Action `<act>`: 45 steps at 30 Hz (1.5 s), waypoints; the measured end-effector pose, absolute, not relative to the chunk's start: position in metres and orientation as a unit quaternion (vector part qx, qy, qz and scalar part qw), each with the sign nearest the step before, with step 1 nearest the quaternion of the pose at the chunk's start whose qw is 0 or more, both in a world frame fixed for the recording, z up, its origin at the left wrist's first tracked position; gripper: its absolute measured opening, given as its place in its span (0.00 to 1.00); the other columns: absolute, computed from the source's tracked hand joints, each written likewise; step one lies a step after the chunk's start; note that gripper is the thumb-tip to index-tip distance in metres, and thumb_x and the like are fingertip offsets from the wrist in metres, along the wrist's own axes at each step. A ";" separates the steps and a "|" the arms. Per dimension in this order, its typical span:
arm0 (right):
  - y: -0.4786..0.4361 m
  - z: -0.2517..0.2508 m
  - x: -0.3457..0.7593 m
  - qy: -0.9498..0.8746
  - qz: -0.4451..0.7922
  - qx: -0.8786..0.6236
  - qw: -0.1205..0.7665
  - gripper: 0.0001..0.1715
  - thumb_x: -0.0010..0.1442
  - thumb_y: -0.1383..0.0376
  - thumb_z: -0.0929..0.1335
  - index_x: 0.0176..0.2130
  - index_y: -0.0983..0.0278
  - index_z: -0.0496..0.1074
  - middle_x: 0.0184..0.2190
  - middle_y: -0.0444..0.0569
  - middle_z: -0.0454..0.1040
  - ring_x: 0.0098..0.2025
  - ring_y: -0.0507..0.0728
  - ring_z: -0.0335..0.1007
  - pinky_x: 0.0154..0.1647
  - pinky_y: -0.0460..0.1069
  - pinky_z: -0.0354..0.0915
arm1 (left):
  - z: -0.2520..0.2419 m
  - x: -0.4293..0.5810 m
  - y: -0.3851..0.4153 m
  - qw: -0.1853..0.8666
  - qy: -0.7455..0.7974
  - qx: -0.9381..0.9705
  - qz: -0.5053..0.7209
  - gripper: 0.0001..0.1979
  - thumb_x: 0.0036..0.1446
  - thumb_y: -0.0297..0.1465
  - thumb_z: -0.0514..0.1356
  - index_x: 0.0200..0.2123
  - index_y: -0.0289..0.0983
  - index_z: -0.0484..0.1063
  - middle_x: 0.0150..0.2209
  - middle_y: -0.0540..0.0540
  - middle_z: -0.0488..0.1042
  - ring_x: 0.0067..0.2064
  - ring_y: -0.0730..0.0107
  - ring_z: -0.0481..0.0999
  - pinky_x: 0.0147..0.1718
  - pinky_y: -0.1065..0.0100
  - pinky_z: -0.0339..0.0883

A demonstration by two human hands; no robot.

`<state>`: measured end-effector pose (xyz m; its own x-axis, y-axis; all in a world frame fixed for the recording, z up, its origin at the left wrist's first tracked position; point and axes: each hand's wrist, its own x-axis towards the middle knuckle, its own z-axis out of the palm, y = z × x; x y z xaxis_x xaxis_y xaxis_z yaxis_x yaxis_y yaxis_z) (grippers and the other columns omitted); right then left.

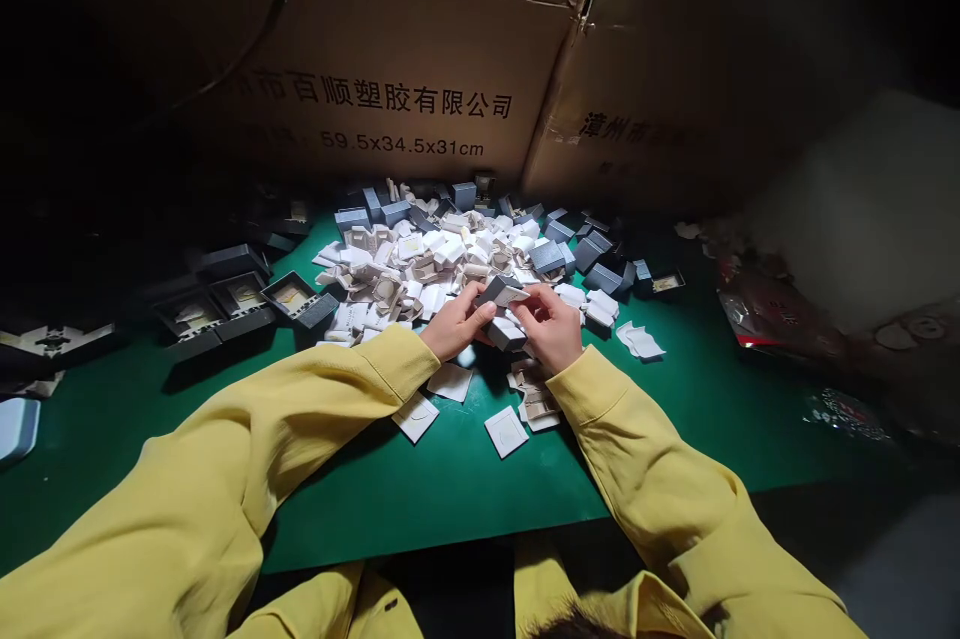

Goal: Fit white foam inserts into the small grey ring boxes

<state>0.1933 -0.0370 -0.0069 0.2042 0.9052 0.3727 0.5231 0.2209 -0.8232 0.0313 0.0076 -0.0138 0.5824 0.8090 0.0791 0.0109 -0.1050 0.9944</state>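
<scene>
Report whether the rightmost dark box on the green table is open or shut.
Open: the dark box has no lid over it, and its pale inside shows.

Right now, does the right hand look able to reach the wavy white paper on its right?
Probably yes: the wavy white paper lies near the right hand, and a strip of green table seems free between them. However, this hand seems busy at the small dark box, so may first need freeing.
</scene>
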 end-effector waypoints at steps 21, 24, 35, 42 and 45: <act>-0.040 0.002 0.196 -0.656 0.105 -0.544 0.513 0.12 0.58 0.57 0.63 0.30 0.61 0.67 0.28 0.46 0.68 0.30 0.53 0.64 0.24 0.46 0.60 | -0.019 0.029 0.008 0.585 0.298 0.686 0.312 0.21 0.55 0.48 0.50 0.42 0.37 0.64 0.28 0.47 0.70 0.25 0.70 0.72 0.20 0.68 0.68; -0.038 0.005 0.197 -0.683 0.086 -0.524 0.501 0.14 0.61 0.58 0.59 0.30 0.61 0.66 0.30 0.48 0.68 0.33 0.54 0.64 0.30 0.48 0.61 | -0.018 0.029 0.006 0.557 0.299 0.699 0.334 0.22 0.56 0.47 0.51 0.45 0.36 0.64 0.28 0.47 0.70 0.24 0.71 0.71 0.20 0.70 0.68; -0.037 -0.002 0.202 -0.706 0.013 -0.522 0.478 0.09 0.58 0.60 0.63 0.29 0.61 0.67 0.29 0.50 0.70 0.32 0.55 0.66 0.32 0.50 0.64 | -0.016 0.031 0.008 0.444 0.316 0.770 0.333 0.18 0.56 0.45 0.52 0.38 0.36 0.63 0.31 0.48 0.68 0.32 0.70 0.68 0.33 0.68 0.64; -0.041 -0.004 0.191 -0.644 0.032 -0.582 0.495 0.05 0.50 0.62 0.65 0.30 0.60 0.63 0.23 0.42 0.67 0.24 0.51 0.63 0.25 0.47 0.63 | -0.014 0.030 0.004 0.400 0.311 0.805 0.310 0.12 0.57 0.39 0.50 0.37 0.36 0.61 0.27 0.50 0.65 0.29 0.72 0.65 0.32 0.69 0.62; -0.044 -0.002 0.185 -0.634 0.044 -0.597 0.490 0.05 0.47 0.64 0.65 0.28 0.60 0.61 0.21 0.40 0.65 0.21 0.50 0.60 0.25 0.46 0.62 | -0.013 0.030 0.001 0.406 0.291 0.810 0.309 0.12 0.56 0.38 0.51 0.39 0.36 0.61 0.28 0.49 0.67 0.29 0.71 0.67 0.32 0.69 0.63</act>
